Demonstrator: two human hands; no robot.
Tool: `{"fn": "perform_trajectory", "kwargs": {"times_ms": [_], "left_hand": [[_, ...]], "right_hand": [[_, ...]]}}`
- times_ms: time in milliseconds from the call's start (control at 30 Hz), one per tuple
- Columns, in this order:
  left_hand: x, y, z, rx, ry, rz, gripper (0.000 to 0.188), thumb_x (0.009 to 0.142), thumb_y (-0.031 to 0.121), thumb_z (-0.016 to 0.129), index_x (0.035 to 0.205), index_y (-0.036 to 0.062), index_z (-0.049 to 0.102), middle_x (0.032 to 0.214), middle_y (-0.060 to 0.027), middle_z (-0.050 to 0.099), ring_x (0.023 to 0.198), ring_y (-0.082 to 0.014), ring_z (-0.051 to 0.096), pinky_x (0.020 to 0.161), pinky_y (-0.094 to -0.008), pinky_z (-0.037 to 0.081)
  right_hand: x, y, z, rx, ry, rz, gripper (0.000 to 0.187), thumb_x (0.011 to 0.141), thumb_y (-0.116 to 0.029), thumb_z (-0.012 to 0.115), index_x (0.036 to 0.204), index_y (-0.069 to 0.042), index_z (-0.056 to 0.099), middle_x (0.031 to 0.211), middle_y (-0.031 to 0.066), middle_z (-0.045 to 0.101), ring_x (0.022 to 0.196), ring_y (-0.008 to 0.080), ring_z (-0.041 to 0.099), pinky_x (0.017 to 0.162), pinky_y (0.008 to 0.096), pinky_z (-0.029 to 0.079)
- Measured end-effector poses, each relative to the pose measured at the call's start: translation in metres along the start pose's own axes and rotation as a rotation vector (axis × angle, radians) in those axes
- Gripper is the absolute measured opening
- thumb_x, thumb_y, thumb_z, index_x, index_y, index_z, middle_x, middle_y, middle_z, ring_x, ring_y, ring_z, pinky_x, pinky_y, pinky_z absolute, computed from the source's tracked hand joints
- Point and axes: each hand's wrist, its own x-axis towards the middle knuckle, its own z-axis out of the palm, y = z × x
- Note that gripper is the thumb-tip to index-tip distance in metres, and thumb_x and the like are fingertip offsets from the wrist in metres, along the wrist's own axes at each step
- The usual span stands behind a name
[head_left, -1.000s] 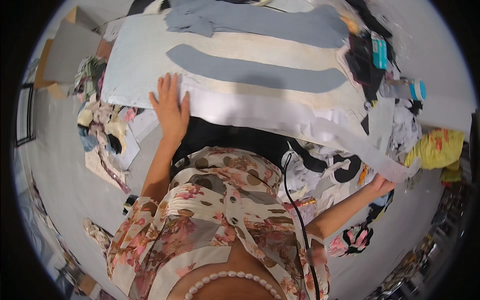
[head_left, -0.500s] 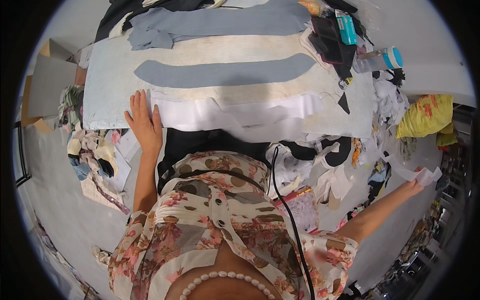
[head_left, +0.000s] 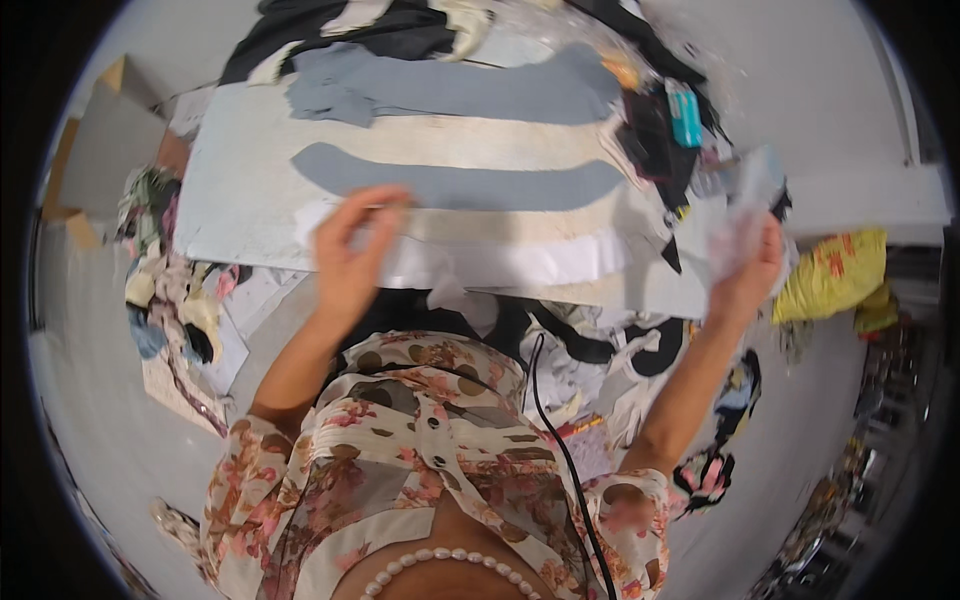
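Note:
A white fabric strip [head_left: 560, 262] lies along the near edge of the table. Over its left part hovers my left hand [head_left: 348, 250], slightly blurred, its bent fingers apart from the thumb and nothing seen between them. My right hand [head_left: 745, 275] is raised at the table's right end, closed on a thin, whitish, see-through strip [head_left: 738, 225] smeared by motion. Just beyond the white strip lies a curved grey-blue fabric piece [head_left: 480, 187] with tapered ends. Farther back rests a larger, crumpled-ended grey-blue fabric piece [head_left: 470, 90].
A dark phone-like object [head_left: 645, 130] and a turquoise packet [head_left: 685, 113] sit at the back right, near a small black scrap [head_left: 672, 256]. A yellow bag [head_left: 835, 272] is at far right. Fabric scraps [head_left: 190, 300] hang left of the table [head_left: 235, 190]. A black cord crosses my front.
My right hand has swung in from the far right to the table's right end with the see-through strip. My left hand has left the table's near-left edge and moved right over the white strip.

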Motion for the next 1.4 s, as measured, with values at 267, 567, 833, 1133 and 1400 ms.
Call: {"fn": "perform_trajectory", "kwargs": {"times_ms": [267, 567, 833, 1133, 1400], "left_hand": [[0.022, 0.05, 0.049, -0.48, -0.474, -0.177, 0.057, 0.087, 0.002, 0.068, 0.14, 0.0049, 0.046, 0.127, -0.0097, 0.059, 0.115, -0.0175, 0.058, 0.099, -0.0327, 0.047], [0.038, 0.046, 0.021, -0.716, -0.292, -0.374, 0.045, 0.101, 0.032, 0.047, 0.13, -0.0017, 0.055, 0.111, -0.0145, 0.068, 0.099, -0.0188, 0.067, 0.084, -0.034, 0.056], [0.057, 0.053, -0.02, -0.434, -0.13, -0.273, 0.041, 0.098, 0.034, 0.055, 0.12, 0.0005, 0.063, 0.096, -0.0117, 0.071, 0.082, -0.0153, 0.068, 0.07, -0.0275, 0.056], [0.027, -0.049, -0.076, -0.251, 0.159, -0.472, 0.021, 0.088, 0.02, 0.071, 0.093, 0.0001, 0.068, 0.072, -0.0031, 0.065, 0.054, -0.0095, 0.056, 0.047, -0.0227, 0.041], [0.057, -0.075, -0.088, 0.519, 0.362, -0.199, 0.024, 0.087, 0.028, 0.071, 0.084, 0.0037, 0.07, 0.062, 0.0, 0.061, 0.054, -0.0095, 0.054, 0.051, -0.0251, 0.04]], "right_hand": [[-0.102, -0.014, 0.19, -0.05, -0.613, -0.255, 0.011, 0.095, -0.007, 0.059, 0.096, 0.001, 0.066, 0.09, 0.0046, 0.065, 0.076, 0.009, 0.058, 0.065, 0.0221, 0.046], [-0.091, -0.01, 0.211, 0.278, -0.788, -0.065, 0.052, 0.101, -0.04, 0.046, 0.124, 0.005, 0.057, 0.106, 0.0115, 0.067, 0.094, 0.0166, 0.063, 0.074, 0.0269, 0.048], [-0.053, 0.006, 0.164, -0.077, -1.258, 0.371, 0.021, 0.081, -0.01, 0.072, 0.099, -0.001, 0.065, 0.08, -0.0042, 0.062, 0.068, 0.0017, 0.054, 0.059, 0.0181, 0.041], [-0.067, 0.042, 0.154, -0.328, -1.235, 0.414, 0.008, 0.082, -0.004, 0.07, 0.085, -0.003, 0.062, 0.067, -0.0076, 0.053, 0.06, 0.0007, 0.043, 0.054, 0.0183, 0.034], [-0.049, 0.066, 0.177, -0.341, -1.17, 0.479, 0.012, 0.082, -0.004, 0.069, 0.077, -0.003, 0.058, 0.063, -0.0081, 0.047, 0.057, 0.0027, 0.037, 0.05, 0.0222, 0.028]]}}
